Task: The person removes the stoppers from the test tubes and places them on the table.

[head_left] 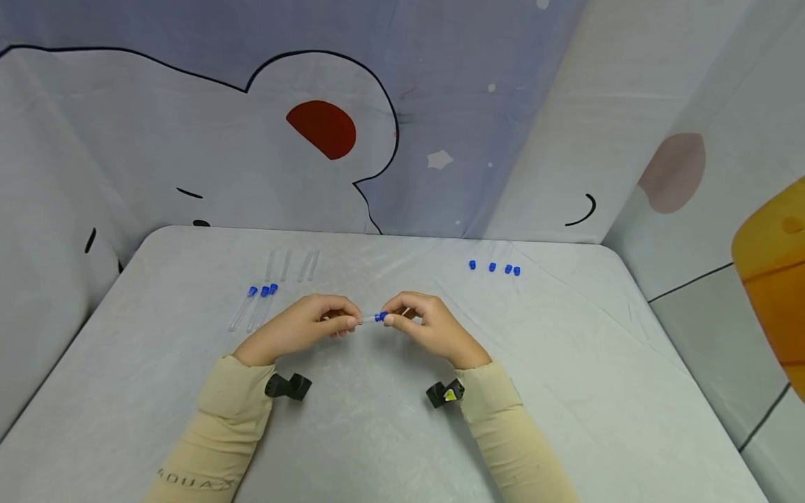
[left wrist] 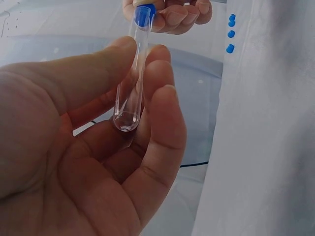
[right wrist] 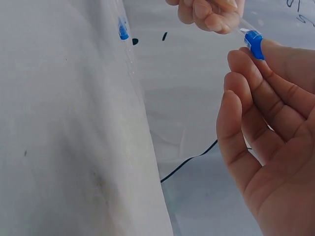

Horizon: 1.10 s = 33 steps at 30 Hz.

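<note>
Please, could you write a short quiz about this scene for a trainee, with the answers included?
1. Counting: how many loose blue caps lie on the table?

2. True or false: the right hand pinches the blue cap at the mouth of the held tube.

3. Multiple choice: where do the three capped tubes lie?
A) On the left hand's side of the table
B) On the right hand's side of the table
C) Among the loose blue caps

Key: 1. Four. 2. True. 3. A.
</note>
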### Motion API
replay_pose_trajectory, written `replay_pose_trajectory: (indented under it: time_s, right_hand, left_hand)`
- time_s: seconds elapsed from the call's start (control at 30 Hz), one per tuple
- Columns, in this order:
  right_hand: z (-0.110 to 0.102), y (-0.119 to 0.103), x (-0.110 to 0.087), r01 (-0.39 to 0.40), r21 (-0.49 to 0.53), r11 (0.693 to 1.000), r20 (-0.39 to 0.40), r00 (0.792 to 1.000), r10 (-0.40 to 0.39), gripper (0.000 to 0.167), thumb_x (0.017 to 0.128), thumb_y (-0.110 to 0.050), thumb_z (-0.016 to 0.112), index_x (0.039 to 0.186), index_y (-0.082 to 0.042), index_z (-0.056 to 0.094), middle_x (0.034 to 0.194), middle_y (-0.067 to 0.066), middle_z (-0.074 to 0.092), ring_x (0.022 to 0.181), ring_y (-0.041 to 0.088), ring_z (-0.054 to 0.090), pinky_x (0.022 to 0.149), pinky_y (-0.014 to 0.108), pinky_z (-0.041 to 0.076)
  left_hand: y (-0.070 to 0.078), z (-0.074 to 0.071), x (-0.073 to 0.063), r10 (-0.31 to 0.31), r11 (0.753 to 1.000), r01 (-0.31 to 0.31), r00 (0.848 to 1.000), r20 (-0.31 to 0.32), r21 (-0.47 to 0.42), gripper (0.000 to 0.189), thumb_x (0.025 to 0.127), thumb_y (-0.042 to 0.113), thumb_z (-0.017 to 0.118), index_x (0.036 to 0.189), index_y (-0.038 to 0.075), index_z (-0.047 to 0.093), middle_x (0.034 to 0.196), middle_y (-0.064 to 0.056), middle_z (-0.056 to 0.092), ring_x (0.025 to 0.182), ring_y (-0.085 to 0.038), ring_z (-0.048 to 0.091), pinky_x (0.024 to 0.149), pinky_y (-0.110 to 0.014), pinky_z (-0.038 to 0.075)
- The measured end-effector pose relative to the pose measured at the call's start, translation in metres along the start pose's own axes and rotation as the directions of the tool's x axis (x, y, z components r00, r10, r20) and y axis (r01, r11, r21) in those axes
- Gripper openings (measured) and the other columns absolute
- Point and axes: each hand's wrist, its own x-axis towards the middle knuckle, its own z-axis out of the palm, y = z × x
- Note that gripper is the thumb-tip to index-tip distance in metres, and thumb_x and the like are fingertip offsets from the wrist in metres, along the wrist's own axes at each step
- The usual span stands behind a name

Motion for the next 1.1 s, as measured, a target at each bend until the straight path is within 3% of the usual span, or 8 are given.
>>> replay_pose_trajectory:
  time_s: [0.4, 0.63, 0.83, 1.1]
  right_hand:
    - [-0.0005, 0.0012, 0.0001, -0.009, 0.009, 1.0, 0.008, 1.0, 0.009, 0.008, 0.099, -0.013, 0.067, 0.101, -0.009, 0.074, 0.094, -0.002, 0.073, 0.088, 0.014, 0.065, 0.079, 0.036, 0.054]
    - [0.0032, 0.0026, 0.0007, -0.005, -0.016, 1.0, -0.069, 0.998, 0.004, 0.008, 0.098, -0.013, 0.07, 0.101, -0.009, 0.075, 0.093, -0.002, 0.073, 0.087, 0.013, 0.065, 0.078, 0.037, 0.055]
    - [0.0056, 0.0017, 0.0013, 0.022, -0.058, 0.998, -0.125, 0.992, -0.03, 0.007, 0.096, -0.01, 0.07, 0.1, -0.007, 0.075, 0.095, 0.0, 0.073, 0.085, 0.013, 0.064, 0.077, 0.034, 0.056]
    - [0.0073, 0.0014, 0.0018, 0.06, -0.094, 0.994, -0.155, 0.985, -0.074, 0.006, 0.095, -0.008, 0.071, 0.098, -0.005, 0.075, 0.093, 0.004, 0.073, 0.082, 0.015, 0.064, 0.074, 0.033, 0.055]
  left_hand:
    - [0.0003, -0.0005, -0.0009, 0.003, 1.0, -0.003, 1.0, 0.002, 0.016, 0.019, 0.103, 0.017, 0.061, 0.108, 0.002, 0.072, 0.088, -0.01, 0.067, 0.079, -0.021, 0.061, 0.071, -0.034, 0.05]
    - [0.0008, 0.001, -0.0008, -0.048, 0.998, 0.05, 0.997, -0.054, 0.03, 0.018, 0.102, 0.023, 0.064, 0.107, 0.008, 0.073, 0.093, -0.01, 0.071, 0.085, -0.031, 0.064, 0.073, -0.035, 0.051]
    - [0.0028, 0.0014, -0.0003, -0.059, 0.998, 0.061, 0.996, -0.074, 0.02, 0.016, 0.101, 0.024, 0.065, 0.104, 0.011, 0.074, 0.092, -0.01, 0.071, 0.085, -0.034, 0.065, 0.074, -0.038, 0.052]
    - [0.0029, 0.001, -0.0008, -0.048, 0.998, 0.05, 0.996, -0.071, 0.027, 0.017, 0.102, 0.023, 0.065, 0.104, 0.009, 0.074, 0.091, -0.01, 0.071, 0.082, -0.028, 0.065, 0.074, -0.037, 0.052]
